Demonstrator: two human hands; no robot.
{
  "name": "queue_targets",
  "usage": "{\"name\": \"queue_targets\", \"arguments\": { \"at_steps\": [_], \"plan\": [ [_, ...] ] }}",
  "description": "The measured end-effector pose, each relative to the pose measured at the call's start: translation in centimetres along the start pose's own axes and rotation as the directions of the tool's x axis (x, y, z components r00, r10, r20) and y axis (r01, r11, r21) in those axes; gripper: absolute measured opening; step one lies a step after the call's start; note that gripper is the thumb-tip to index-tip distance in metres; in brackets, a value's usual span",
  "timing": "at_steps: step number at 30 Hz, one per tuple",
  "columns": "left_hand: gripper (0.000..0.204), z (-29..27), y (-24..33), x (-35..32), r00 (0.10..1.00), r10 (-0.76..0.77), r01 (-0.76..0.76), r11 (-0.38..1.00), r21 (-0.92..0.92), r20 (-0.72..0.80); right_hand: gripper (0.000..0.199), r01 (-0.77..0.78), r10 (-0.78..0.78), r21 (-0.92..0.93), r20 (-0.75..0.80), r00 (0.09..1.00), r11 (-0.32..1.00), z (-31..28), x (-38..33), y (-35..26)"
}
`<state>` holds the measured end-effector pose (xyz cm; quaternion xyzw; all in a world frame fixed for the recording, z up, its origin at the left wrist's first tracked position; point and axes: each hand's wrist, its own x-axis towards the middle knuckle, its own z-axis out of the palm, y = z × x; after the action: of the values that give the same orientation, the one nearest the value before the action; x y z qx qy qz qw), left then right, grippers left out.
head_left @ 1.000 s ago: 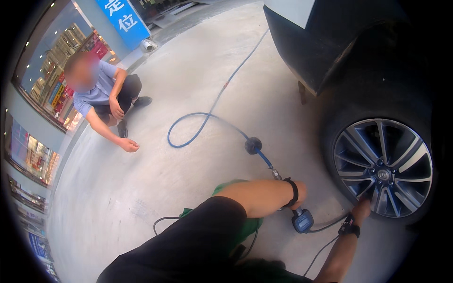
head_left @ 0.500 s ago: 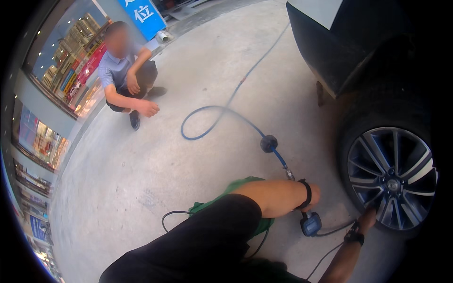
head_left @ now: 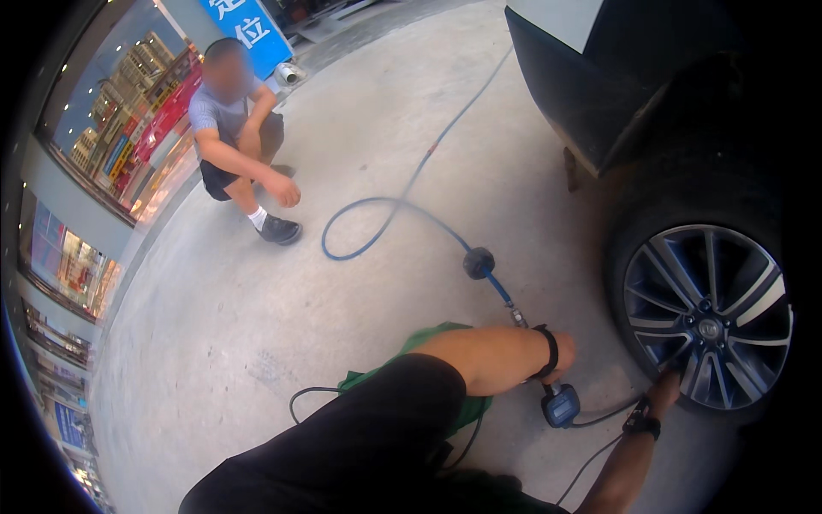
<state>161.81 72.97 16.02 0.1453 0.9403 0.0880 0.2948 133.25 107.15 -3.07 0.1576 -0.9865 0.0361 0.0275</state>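
My left hand (head_left: 561, 353) is closed round the grip of a tire inflator, most of which the hand and wrist hide. Below it shows the inflator's square blue-black gauge head (head_left: 560, 406), with a small screen. A blue air hose (head_left: 499, 289) joins the tool through a metal coupling (head_left: 518, 317). From the gauge a thin black hose (head_left: 604, 419) runs to my right hand (head_left: 663, 391). That hand is at the lower left edge of the spoked alloy wheel (head_left: 709, 329), fingers closed about the hose's end; the valve is hidden.
The blue hose loops over the concrete floor (head_left: 257, 317), with a black round piece (head_left: 479, 263) on it. A vehicle's bodywork (head_left: 582, 94) overhangs at the upper right. At the upper left another person (head_left: 231, 120) squats before shop windows. My dark-clothed knee (head_left: 419, 385) is beside my left arm.
The view has shifted slightly, so hose, wheel and inflator appear a little further left. The squatting person has changed posture, one foot now further forward. Both my hands keep their places.
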Motion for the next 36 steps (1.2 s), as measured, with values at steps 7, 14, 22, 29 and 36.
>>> {"name": "queue_targets", "arguments": {
  "at_steps": [7,14,22,29,36],
  "plan": [
    [0.026,-0.3,0.0,0.2,0.989,-0.043,0.042,0.999,0.013,0.141,0.026,0.193,-0.170,0.130,-0.170,0.971,0.973,-3.2,-1.3,-2.8],
    [0.026,-0.5,-0.1,0.2,0.987,-0.008,0.006,1.000,0.011,0.162,0.039,0.154,-0.154,0.089,0.003,0.988,0.984,-2.4,-0.3,-2.0],
    [0.025,-0.5,-0.1,0.5,0.992,-0.019,0.021,1.000,-0.011,0.124,0.030,0.145,-0.133,0.050,-0.192,0.972,0.988,0.4,0.0,-0.5],
    [0.024,-0.7,-0.2,0.4,0.993,-0.012,0.016,0.999,-0.032,0.120,0.031,0.089,-0.034,0.547,-0.110,0.993,0.832,-0.7,-0.7,-1.2],
    [0.022,-0.1,-0.1,0.2,0.994,-0.071,0.077,0.994,-0.073,0.089,0.027,-0.435,0.500,0.848,0.248,0.830,0.303,-2.5,-1.1,-4.2]
  ]
}}
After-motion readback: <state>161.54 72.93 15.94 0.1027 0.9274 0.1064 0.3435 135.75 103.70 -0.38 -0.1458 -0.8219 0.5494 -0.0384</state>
